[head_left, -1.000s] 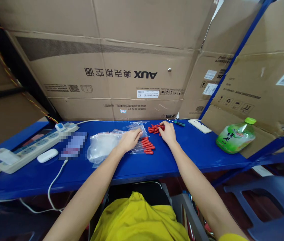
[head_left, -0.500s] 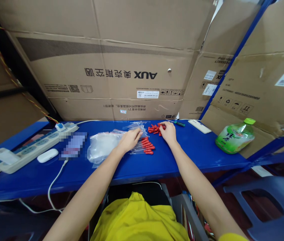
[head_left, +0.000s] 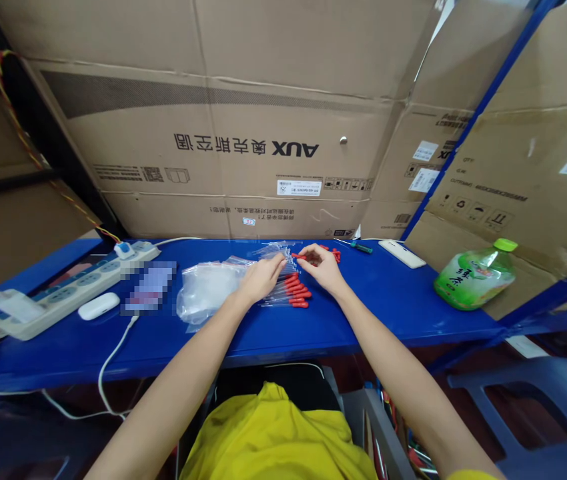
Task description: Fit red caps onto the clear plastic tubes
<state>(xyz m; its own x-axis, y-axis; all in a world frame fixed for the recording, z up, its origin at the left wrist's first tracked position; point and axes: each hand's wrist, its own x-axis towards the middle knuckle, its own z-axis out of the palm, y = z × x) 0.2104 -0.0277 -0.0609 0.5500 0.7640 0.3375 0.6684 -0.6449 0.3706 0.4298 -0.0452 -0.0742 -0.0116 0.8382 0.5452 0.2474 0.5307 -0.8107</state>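
My left hand (head_left: 262, 277) is closed at the edge of a pile of clear thin glass dropper tubes (head_left: 274, 249), its fingers pinched on one tube, mostly hidden. Just to its right, my right hand (head_left: 324, 268) pinches a red rubber dropper bulb (head_left: 298, 257) between thumb and fingertips. The bulb points left, close to the left fingertips; whether it touches the tube I cannot tell. Below them lie several droppers (head_left: 297, 291) with red bulbs on their right ends. More loose red bulbs (head_left: 336, 255) lie behind my right hand, partly covered by it.
Clear plastic bags (head_left: 208, 290) lie left of my left hand. Farther left are a phone (head_left: 151, 287), a white earbud case (head_left: 99, 306) and a power strip (head_left: 83, 283). At right are a screwdriver (head_left: 362, 247), a white flat device (head_left: 401, 253) and a green bottle (head_left: 474, 277). Cardboard walls the back.
My right hand has moved left from the loose bulb pile with a red bulb in its fingers, close to my left hand. The left hand stays almost in place.
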